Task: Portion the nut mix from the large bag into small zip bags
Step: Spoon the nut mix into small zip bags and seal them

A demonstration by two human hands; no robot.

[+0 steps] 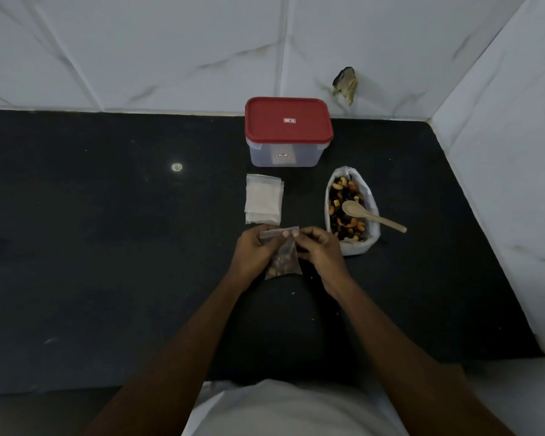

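A small clear zip bag (284, 262) with nut mix in its lower half hangs upright between both hands at the centre of the black counter. My left hand (254, 254) pinches the bag's top strip from the left, and my right hand (320, 251) pinches it from the right, thumbs nearly meeting. The large white bag (351, 212) stands open to the right, full of cashews and dark pieces, with a wooden spoon (372, 215) lying across its mouth. A stack of empty small zip bags (263, 198) lies just beyond my hands.
A clear plastic box with a red lid (288, 130) stands shut at the back near the tiled wall. The black counter (107, 247) stretches wide to the left. A tiled side wall (501, 184) bounds the right. A few crumbs lie near the counter's front.
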